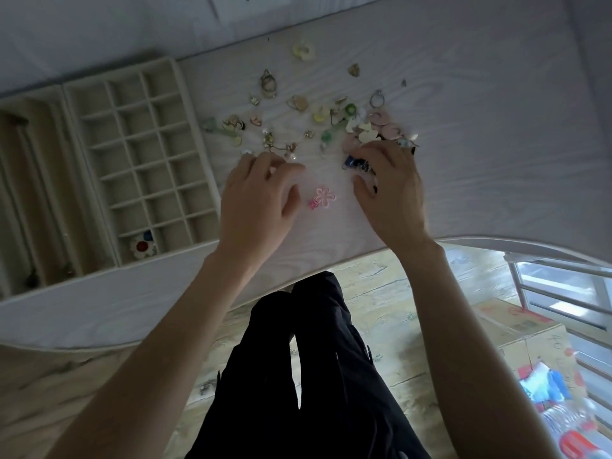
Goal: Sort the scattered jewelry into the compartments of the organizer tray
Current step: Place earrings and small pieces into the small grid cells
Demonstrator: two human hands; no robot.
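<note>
Several small pieces of jewelry (318, 117) lie scattered on the white table (480, 154): rings, charms, and green, yellow and pink bits. The cream organizer tray (196, 127) with a grid of compartments stands at the left. Its nearest compartment holds a white flower piece (143, 247) with red and blue centres. My left hand (258, 197) rests on the table at the near edge of the pile, fingers relaxed, fingertips by small gold pieces. My right hand (390, 190) curls over a dark blue and black piece (350, 161), pinched between thumb and fingers. A pink flower outline (325, 196) lies between my hands.
A second cream tray (33, 193) with long slots sits left of the grid tray. The table's near edge runs just below my wrists. My dark-trousered legs (314, 376) are beneath it. Cardboard boxes (530, 329) and a railing (563, 286) stand at the lower right.
</note>
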